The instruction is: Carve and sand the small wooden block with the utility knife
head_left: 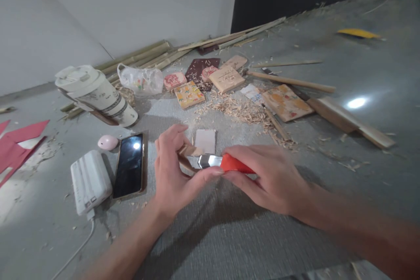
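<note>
My left hand (170, 170) curls around a small light-brown piece of wood (190, 150), its fingers bent behind it. My right hand (271, 177) grips the red handle of a knife (236, 164). The knife's shiny metal part points left, against or close to the wood; the exact contact is hidden. My left thumb reaches across to the front end of the red handle. Just beyond the hands, a small pale square block (205, 140) lies on the grey mat.
Behind lie wood shavings (244, 109), patterned square blocks (189, 94), a plastic bag (141, 79) and bamboo strips (134, 59). A lidded cup (98, 94), phone (129, 165), power bank (91, 181) and pink case (107, 142) stand left. A wide blade (352, 120) lies right.
</note>
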`<action>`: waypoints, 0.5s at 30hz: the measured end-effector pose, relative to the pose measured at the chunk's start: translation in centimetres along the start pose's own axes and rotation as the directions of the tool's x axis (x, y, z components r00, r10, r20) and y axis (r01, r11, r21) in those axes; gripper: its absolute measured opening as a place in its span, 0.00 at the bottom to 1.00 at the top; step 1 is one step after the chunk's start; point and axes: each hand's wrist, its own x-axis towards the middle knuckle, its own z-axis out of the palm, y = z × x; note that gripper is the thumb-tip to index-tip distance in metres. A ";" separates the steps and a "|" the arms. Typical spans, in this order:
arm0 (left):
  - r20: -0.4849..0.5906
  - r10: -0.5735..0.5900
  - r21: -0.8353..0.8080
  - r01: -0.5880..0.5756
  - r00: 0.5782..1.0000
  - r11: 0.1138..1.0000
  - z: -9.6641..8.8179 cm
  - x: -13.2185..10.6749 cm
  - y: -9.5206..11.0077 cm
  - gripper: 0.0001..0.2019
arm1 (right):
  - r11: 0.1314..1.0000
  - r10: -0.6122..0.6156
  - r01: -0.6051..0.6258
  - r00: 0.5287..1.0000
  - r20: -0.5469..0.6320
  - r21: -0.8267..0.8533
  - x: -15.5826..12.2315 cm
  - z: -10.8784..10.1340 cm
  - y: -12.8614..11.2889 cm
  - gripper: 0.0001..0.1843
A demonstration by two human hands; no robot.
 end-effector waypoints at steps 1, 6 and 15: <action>0.001 0.009 -0.007 -0.009 1.000 1.000 0.0 0.1 0.1 0.36 | 1.000 -0.010 0.010 1.000 -0.016 -0.024 0.0 0.0 0.0 0.16; 0.020 -0.029 -0.072 0.031 0.999 0.997 0.0 0.4 0.6 0.32 | 0.991 -0.022 0.012 0.997 -0.078 -0.130 -0.2 0.0 0.0 0.12; -0.005 -0.048 -0.148 0.047 0.999 0.988 0.1 0.7 1.0 0.24 | 0.990 0.097 -0.104 0.993 -0.073 -0.095 0.1 -0.4 -0.4 0.14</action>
